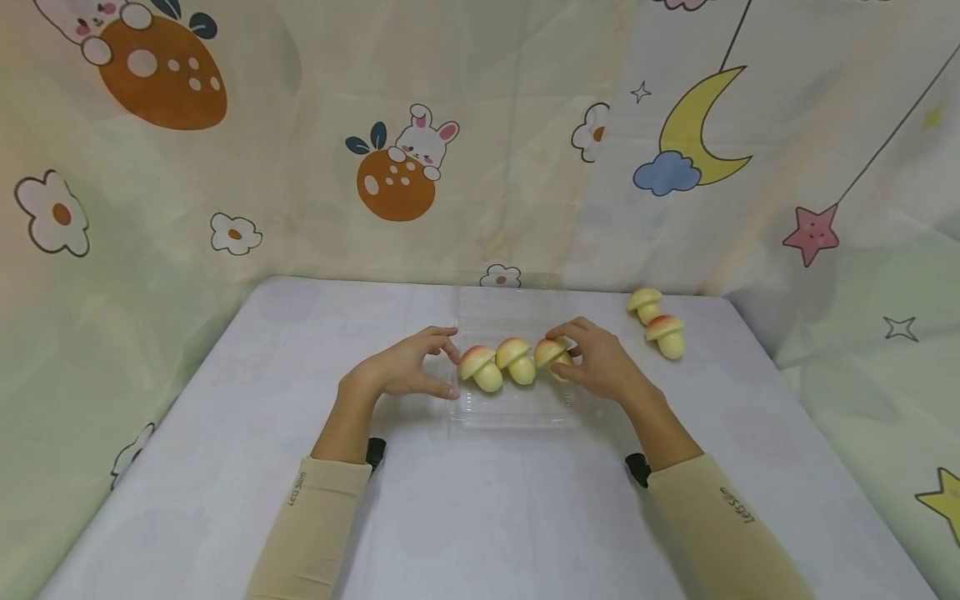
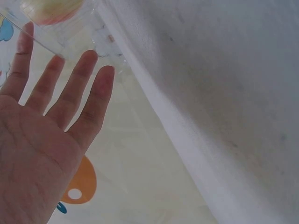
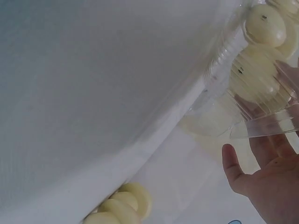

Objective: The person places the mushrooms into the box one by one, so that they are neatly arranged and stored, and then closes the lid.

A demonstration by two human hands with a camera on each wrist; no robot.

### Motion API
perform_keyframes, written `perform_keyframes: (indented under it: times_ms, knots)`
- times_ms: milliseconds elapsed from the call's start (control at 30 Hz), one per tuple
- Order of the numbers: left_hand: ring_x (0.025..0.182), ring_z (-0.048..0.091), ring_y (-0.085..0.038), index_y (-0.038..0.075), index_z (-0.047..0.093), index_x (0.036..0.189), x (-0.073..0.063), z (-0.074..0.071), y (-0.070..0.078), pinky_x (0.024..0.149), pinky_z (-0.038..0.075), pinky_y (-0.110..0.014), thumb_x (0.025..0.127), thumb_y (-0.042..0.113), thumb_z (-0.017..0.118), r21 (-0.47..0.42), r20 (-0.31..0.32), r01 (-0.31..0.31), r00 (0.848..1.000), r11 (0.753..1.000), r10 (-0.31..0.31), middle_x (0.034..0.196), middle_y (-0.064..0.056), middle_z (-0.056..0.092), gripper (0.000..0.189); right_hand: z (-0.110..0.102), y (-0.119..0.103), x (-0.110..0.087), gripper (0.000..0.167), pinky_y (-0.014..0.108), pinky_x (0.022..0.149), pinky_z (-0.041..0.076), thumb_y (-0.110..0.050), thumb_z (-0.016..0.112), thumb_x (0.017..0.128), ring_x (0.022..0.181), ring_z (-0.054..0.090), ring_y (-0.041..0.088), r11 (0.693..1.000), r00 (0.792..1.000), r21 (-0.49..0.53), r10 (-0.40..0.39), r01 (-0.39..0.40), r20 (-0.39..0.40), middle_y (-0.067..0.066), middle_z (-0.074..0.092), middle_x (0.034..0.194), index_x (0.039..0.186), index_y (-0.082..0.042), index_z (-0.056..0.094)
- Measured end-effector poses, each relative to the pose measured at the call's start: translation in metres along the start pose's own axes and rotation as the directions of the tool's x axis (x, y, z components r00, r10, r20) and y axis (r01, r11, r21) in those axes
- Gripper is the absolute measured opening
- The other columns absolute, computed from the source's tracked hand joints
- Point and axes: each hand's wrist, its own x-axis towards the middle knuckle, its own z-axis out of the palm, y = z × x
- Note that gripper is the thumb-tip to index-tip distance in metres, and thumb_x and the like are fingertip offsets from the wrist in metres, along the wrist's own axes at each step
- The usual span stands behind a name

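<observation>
A clear plastic box (image 1: pixel 517 414) with its lid raised at the back stands on the table. Inside it, three toy mushrooms with yellow and reddish caps lie in a row: a left one (image 1: pixel 480 368), a middle one (image 1: pixel 516 360) and a right one (image 1: pixel 550 353). My right hand (image 1: pixel 597 360) pinches the right mushroom between thumb and fingers; in the right wrist view, fingers show partly behind the box's ribbed wall (image 3: pixel 275 125). Beside the box's left edge is my left hand (image 1: pixel 412 364), its fingers spread and fairly straight in the left wrist view, fingertips at the plastic.
Two more toy mushrooms, a rear one (image 1: pixel 645 305) and a front one (image 1: pixel 666 336), lie at the table's back right. A white cloth (image 1: pixel 480 517) covers the table. Behind it hangs a patterned curtain (image 1: pixel 300 150).
</observation>
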Motion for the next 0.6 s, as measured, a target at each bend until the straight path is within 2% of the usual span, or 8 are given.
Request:
perform_keyframes:
  times_ms: [200,367,467,600]
  knots:
    - [0.142,0.045,-0.037,0.019,0.066,0.118,0.0,0.0,-0.001,0.115,0.037,-0.056,0.08,0.041,0.089,0.006,-0.005,-0.008,1.0,1.0,0.008,0.168,-0.005,0.028,0.05,0.005,0.001,0.003,0.044,0.045,0.086,0.06,-0.009,0.082,0.086,0.103,0.068,0.033,0.998,1.0,-0.056,-0.021,0.02,-0.01,0.014,0.063,0.124,0.127,-0.005,0.066]
    - [0.143,0.045,-0.036,0.019,0.066,0.119,0.001,0.0,0.0,0.116,0.036,-0.055,0.079,0.041,0.09,0.01,-0.003,-0.004,1.0,1.0,0.004,0.169,-0.003,0.028,0.051,0.009,0.0,0.003,0.044,0.042,0.082,0.06,-0.011,0.084,0.085,0.095,0.07,0.027,0.992,1.0,-0.124,-0.007,0.003,-0.029,0.011,0.064,0.123,0.125,-0.009,0.067]
    - [0.144,0.044,-0.035,0.02,0.066,0.119,0.0,0.0,0.0,0.116,0.036,-0.055,0.079,0.041,0.09,0.005,-0.001,0.007,1.0,1.0,-0.007,0.169,-0.002,0.027,0.051,0.013,0.0,0.003,0.045,0.05,0.084,0.056,-0.013,0.084,0.085,0.095,0.07,0.028,0.988,1.0,-0.155,0.002,-0.006,-0.023,0.01,0.065,0.124,0.126,-0.01,0.067]
    - [0.143,0.044,-0.036,0.02,0.066,0.118,0.0,0.0,0.0,0.115,0.037,-0.056,0.079,0.042,0.09,0.005,-0.001,0.005,1.0,1.0,-0.005,0.169,-0.002,0.028,0.051,0.016,-0.001,0.003,0.046,0.062,0.088,0.045,-0.017,0.083,0.087,0.106,0.067,0.03,0.98,1.0,-0.194,0.029,-0.029,0.001,0.008,0.063,0.128,0.129,-0.013,0.066]
